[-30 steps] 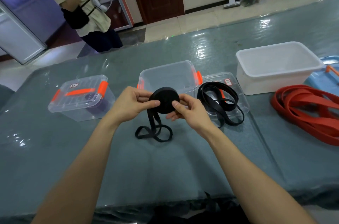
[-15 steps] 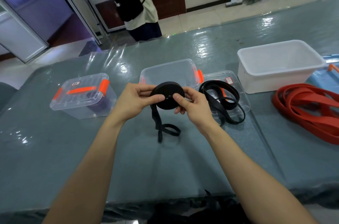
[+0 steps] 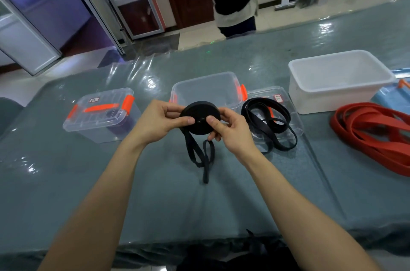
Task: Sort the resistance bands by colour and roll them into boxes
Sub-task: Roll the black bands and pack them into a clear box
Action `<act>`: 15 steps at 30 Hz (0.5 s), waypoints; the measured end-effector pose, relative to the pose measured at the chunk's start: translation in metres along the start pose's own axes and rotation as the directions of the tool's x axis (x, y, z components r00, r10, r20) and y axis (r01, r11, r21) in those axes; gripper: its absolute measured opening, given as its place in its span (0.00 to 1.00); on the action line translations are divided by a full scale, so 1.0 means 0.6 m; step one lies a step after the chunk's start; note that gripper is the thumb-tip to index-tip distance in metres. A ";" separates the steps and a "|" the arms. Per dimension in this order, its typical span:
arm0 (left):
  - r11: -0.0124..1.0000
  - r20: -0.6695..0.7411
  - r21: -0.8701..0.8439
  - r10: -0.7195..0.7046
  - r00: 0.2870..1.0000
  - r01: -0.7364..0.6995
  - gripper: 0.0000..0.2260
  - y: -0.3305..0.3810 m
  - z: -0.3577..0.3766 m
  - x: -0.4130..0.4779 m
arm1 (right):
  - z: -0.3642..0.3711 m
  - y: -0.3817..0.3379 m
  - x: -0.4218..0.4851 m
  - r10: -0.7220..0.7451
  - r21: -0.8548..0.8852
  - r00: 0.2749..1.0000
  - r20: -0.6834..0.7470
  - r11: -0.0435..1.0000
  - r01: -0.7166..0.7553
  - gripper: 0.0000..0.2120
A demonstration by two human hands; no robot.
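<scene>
Both hands, left (image 3: 160,119) and right (image 3: 230,129), pinch the black roll (image 3: 200,118) by its faces, thumbs curled on it, just above the table (image 3: 111,182) before the open box (image 3: 207,90); its tail (image 3: 203,156) dangles.

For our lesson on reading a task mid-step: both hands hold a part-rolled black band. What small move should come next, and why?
Probably another turn of the black roll, winding in more of the loose tail. The left hand and right hand pinch the roll at its faces, while the tail hangs down to the table, so it seems not ready for the open clear box behind.
</scene>
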State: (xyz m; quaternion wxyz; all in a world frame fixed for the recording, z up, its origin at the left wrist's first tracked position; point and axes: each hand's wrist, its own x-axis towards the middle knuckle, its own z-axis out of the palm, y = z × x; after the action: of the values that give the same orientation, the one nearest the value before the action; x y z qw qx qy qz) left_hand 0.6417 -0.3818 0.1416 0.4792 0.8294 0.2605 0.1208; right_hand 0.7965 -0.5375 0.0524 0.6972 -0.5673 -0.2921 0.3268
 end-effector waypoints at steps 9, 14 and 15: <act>0.919 0.077 0.392 -0.082 0.994 0.045 0.04 0.030 -0.074 -0.001 | 0.034 -0.028 0.002 -0.395 -0.773 0.833 0.388 0.352 0.527 0.56; 0.925 0.055 0.370 -0.117 0.992 0.089 0.05 0.032 -0.121 -0.016 | 0.090 -0.037 0.014 -0.532 -0.690 0.689 0.492 0.245 0.681 0.39; 0.936 0.040 0.343 -0.105 0.994 0.085 0.05 0.031 -0.131 -0.021 | 0.099 -0.041 0.019 -0.539 -0.683 0.686 0.488 0.254 0.685 0.39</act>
State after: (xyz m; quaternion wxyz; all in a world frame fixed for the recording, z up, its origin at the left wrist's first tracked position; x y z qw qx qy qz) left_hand 0.6015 -0.3387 0.1982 0.3411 0.8894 0.3032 0.0268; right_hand 0.7604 -0.4968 0.0882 0.3864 -0.6368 -0.6585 -0.1072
